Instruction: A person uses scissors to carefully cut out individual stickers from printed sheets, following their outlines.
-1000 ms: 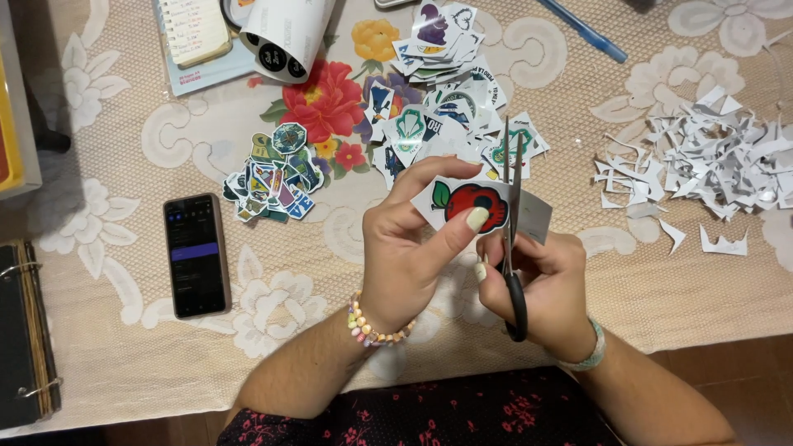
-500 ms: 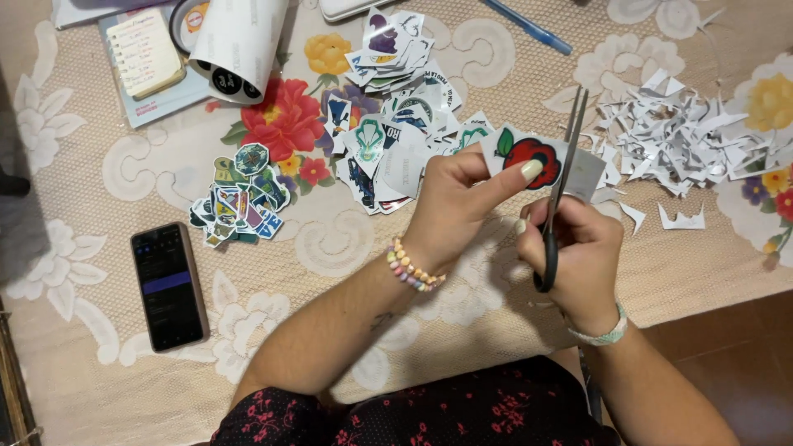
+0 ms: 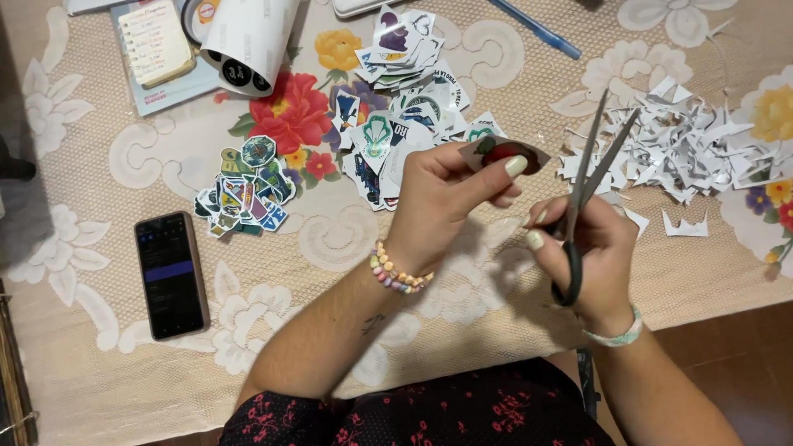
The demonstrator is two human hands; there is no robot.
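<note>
At the bottom of the frame a dark red-flowered garment (image 3: 429,413) fills the near edge, and the table's front edge (image 3: 710,318) cuts diagonally across the lower right, leaving bare floor beyond it. Between that edge and the hands the lace tablecloth (image 3: 330,239) lies open, with free room to the left of the forearms as far as the dark phone (image 3: 171,274) at centre left.

The left hand (image 3: 442,211), a bead bracelet at its wrist, pinches a small cut sticker (image 3: 500,154) with a red motif between thumb and fingertips; the sticker stands above the fingers, tilted, just left of the blades and apart from them. The right hand (image 3: 591,252) grips the scissors (image 3: 582,194) through the dark handle loops, fingers closed around them, and the two blades point up and to the right, spread in a narrow V (their tips hang over the scraps).

Beyond the hands, in the upper middle, lies a loose spread of cut stickers (image 3: 396,116), and a smaller stack (image 3: 244,186) sits to the left of it. At right, a heap of white paper scraps (image 3: 694,149) covers the cloth, nearly reaching the blade tips. Farther up, a white roll of sheet (image 3: 248,41) lies at upper left beside a small notepad (image 3: 157,41), and a blue pen (image 3: 533,29) lies slanted near the top edge.
</note>
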